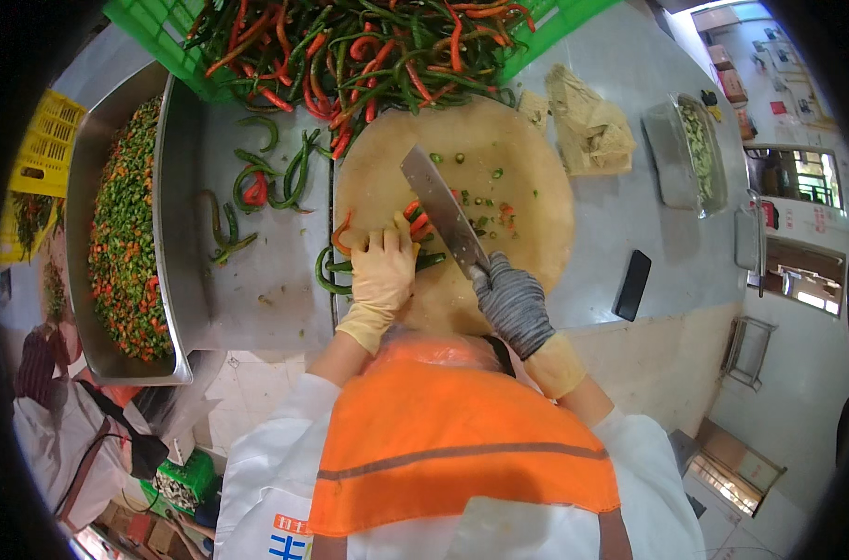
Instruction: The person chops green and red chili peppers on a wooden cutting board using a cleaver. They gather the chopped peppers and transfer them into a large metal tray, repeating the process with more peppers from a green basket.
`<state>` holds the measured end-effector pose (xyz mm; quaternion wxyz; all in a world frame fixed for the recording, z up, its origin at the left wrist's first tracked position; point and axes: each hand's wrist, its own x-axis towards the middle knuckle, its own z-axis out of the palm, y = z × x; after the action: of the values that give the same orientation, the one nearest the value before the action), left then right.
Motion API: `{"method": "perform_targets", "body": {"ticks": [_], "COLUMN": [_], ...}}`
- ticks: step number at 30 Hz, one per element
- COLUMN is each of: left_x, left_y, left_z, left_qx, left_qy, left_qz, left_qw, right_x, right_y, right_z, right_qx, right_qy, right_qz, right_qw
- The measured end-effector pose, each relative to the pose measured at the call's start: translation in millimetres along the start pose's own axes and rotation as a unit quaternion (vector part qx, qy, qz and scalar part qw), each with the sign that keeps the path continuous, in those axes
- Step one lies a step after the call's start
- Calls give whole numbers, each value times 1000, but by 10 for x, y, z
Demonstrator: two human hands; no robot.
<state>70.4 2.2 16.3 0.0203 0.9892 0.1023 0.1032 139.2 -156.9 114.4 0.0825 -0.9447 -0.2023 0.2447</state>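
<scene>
My left hand [386, 269], in a yellow rubber glove, presses several red and green chili peppers [419, 222] down on a round cutting board [459, 308]. My right hand [514, 297], a grey knit glove over a yellow one, grips a cleaver [442, 203] by its handle. The blade slants up and left, just right of the held peppers. Cut pepper rings [506, 215] lie scattered right of and beyond the blade. One curved green chili [323, 273] pokes out left of my left hand over the board's edge.
A green plastic crate [155, 31] heaped with whole chilies stands beyond the board. Left is a deep steel pan [179, 280] of chopped peppers, with loose chilies [298, 171] beside it. Rightward lie crumpled brown paper [596, 133], a phone [632, 285] and a clear container [666, 164]. Another person [67, 434] is at lower left.
</scene>
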Motion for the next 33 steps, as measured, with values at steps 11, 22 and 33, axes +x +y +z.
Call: {"method": "perform_targets", "body": {"ticks": [11, 22, 33], "left_x": [12, -6, -13], "left_y": [-1, 13, -33], "left_z": [35, 55, 65], "left_qx": [-1, -44, -51], "left_qy": [-10, 32, 33], "left_qz": [11, -23, 23], "left_qw": [1000, 998, 998], "right_x": [341, -38, 244], "right_y": [-161, 61, -139], "right_z": [396, 35, 336], "right_qx": [-8, -3, -7], "right_qy": [4, -1, -42], "right_qz": [-7, 1, -2], "right_qw": [1000, 1000, 999]}}
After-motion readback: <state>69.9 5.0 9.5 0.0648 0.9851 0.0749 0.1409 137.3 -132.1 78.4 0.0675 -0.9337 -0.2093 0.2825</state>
